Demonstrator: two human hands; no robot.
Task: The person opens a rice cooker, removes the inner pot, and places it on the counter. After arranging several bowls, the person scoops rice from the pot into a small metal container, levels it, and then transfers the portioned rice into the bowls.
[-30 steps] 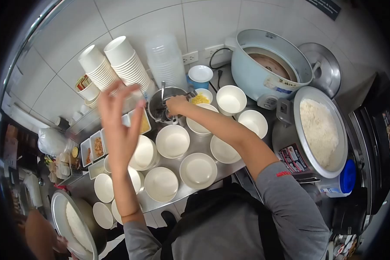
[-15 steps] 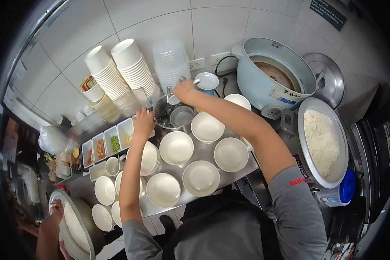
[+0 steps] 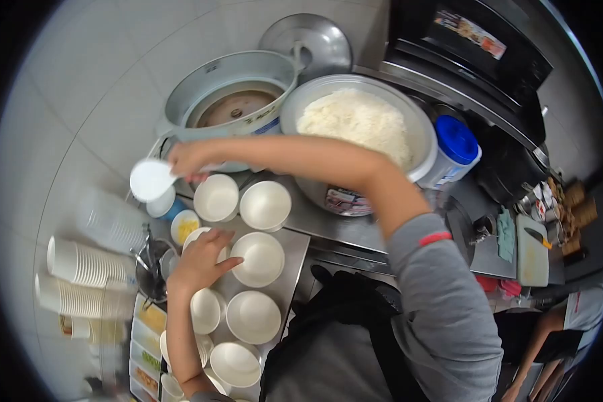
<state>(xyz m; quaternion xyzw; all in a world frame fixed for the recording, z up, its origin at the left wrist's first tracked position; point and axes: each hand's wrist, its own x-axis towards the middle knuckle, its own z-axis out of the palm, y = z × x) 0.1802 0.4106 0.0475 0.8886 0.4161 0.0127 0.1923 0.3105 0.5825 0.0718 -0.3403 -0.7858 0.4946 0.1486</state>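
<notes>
My right hand (image 3: 193,161) is closed on the handle of a white rice paddle (image 3: 151,179), its round head pointing left above a blue cup (image 3: 167,204). My left hand (image 3: 201,260) lies over the white bowls with thumb and fingers apart, partly hiding one bowl (image 3: 197,236). Beside its thumb stands a white bowl (image 3: 258,260); another bowl (image 3: 266,204) sits farther up. Close to my left hand are a small cup of yellow pieces (image 3: 185,226) and a metal pot of utensils (image 3: 151,271). My right forearm crosses in front of a large tub of rice (image 3: 355,120).
A rice cooker (image 3: 231,94) stands open at the back, its lid (image 3: 315,41) leaning behind. Stacked paper cups (image 3: 90,261) and trays of toppings (image 3: 147,358) are on the left. A blue-lidded container (image 3: 457,141) stands right of the rice. Another person's arm (image 3: 546,335) shows lower right.
My view has turned right toward the rice. My right hand has lifted the rice paddle out of the metal pot. My left hand has left the pot's edge and moved over the bowls.
</notes>
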